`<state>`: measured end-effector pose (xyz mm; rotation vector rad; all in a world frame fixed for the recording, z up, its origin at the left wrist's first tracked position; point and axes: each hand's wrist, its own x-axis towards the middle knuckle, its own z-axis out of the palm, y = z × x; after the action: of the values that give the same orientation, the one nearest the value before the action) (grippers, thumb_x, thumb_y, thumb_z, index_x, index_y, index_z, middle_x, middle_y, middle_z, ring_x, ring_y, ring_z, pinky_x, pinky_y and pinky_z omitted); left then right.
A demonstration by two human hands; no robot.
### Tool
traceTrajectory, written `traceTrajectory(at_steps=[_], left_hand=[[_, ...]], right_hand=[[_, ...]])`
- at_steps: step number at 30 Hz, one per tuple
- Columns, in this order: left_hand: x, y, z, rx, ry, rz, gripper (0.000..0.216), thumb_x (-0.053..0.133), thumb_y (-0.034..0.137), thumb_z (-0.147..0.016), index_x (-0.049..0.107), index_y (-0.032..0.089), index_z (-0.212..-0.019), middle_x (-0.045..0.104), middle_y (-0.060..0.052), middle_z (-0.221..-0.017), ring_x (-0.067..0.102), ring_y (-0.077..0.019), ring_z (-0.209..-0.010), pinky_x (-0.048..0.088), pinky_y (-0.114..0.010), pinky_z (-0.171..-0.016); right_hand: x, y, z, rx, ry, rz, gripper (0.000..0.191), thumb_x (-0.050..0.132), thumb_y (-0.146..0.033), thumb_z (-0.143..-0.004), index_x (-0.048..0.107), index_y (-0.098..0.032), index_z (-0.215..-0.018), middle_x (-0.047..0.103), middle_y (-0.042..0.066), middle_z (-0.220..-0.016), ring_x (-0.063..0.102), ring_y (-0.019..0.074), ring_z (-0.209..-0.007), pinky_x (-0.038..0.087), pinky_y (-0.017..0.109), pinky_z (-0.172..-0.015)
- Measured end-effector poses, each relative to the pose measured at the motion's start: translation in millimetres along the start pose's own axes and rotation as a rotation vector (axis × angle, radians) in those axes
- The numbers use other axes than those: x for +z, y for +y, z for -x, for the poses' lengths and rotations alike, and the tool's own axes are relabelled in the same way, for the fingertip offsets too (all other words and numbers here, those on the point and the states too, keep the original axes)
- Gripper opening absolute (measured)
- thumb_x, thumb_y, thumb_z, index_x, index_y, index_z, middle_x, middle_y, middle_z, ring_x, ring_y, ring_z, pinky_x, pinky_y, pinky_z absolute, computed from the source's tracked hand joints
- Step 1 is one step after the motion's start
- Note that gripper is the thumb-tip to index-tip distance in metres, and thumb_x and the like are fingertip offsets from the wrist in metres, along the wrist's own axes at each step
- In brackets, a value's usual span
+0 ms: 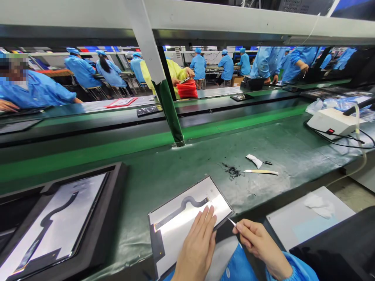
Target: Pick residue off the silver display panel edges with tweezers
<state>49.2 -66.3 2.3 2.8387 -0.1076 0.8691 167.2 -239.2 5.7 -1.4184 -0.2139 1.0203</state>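
Note:
A tablet-sized display panel [181,230] with a silvery back and a dark curved flex cable [171,216] lies tilted at the front edge of the green bench. My left hand [197,244] rests flat on its lower right part, fingers stretched out. In my right hand [254,234], thumb and fingers pinch a thin, pale, pointed tool [232,221]. Its tip is at or very close to the panel's right corner; contact cannot be made out. The rest of the tool is hidden by my fingers.
At left, a black foam tray [117,191] holds a similar panel [70,210]. Black scraps [233,171], a pale narrow stick-like tool [260,172] and a white wad [254,160] lie beyond my hands. A white machine [334,123] stands right. A post [168,105] rises behind; co-workers sit across.

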Motion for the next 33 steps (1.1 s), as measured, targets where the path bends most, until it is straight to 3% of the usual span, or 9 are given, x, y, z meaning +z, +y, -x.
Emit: traceTrajectory(at_steps=[9,27,33], left_hand=[[-1,-1,1,-0.004,-0.021,-0.004,0.042,0.041,0.011,-0.099,0.046,0.011,-0.141,0.056,-0.014,-0.142,0.048,-0.0253,-0.136,0.05,-0.04,-0.108],[1,-3,0,0.054,-0.007,-0.069,0.037,0.038,0.008,-0.099,0.051,0.008,-0.133,0.06,-0.014,-0.138,0.053,-0.0266,-0.132,0.053,-0.041,-0.104],[2,-3,3,0.03,0.005,-0.041,0.039,0.039,0.008,-0.099,0.05,0.011,-0.137,0.059,-0.013,-0.139,0.051,-0.0258,-0.134,0.052,-0.04,-0.106]], right_hand=[[-2,-12,2,0.024,0.02,0.011,0.07,0.067,-0.083,-0.061,0.06,-0.016,-0.077,0.033,-0.013,-0.043,0.016,0.0015,-0.034,0.006,0.021,-0.036],[-19,-27,7,-0.006,0.093,0.054,0.063,0.066,-0.078,-0.068,0.063,-0.016,-0.08,0.035,-0.011,-0.049,0.019,0.0026,-0.039,0.007,0.02,-0.039],[-36,-43,11,-0.074,0.215,0.029,0.064,0.068,-0.077,-0.069,0.064,-0.015,-0.084,0.033,-0.011,-0.051,0.019,0.0021,-0.04,0.008,0.02,-0.04]])
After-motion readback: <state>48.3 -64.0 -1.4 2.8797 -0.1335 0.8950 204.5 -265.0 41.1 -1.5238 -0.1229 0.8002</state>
